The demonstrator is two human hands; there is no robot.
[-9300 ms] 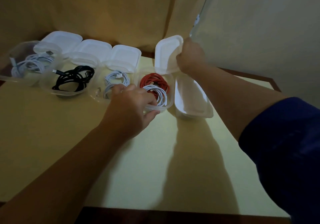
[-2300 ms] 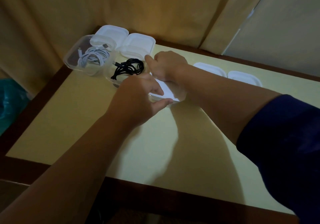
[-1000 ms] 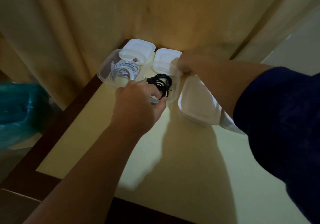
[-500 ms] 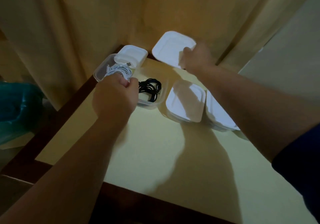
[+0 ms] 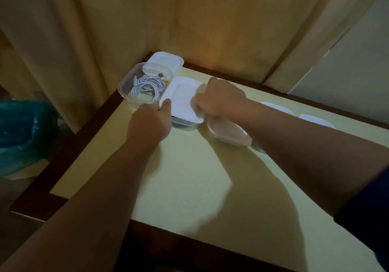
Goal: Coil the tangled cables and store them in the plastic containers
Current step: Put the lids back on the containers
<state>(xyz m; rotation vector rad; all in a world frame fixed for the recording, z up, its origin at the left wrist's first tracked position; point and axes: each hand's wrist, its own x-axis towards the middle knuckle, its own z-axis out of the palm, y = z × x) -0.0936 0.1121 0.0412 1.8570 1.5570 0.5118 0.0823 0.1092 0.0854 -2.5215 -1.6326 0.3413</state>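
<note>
I see both hands on the white lid [image 5: 182, 99] over the second box, left hand [image 5: 150, 122] holding its near-left corner, right hand [image 5: 219, 99] curled on its right edge, nearer the open box [image 5: 126, 86] of white cable [image 5: 147, 86] is my left.

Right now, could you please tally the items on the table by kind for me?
Open clear container: 1
Lidded containers: 4
Loose white lid: 1
Coiled white cable: 1
Total: 7
</note>
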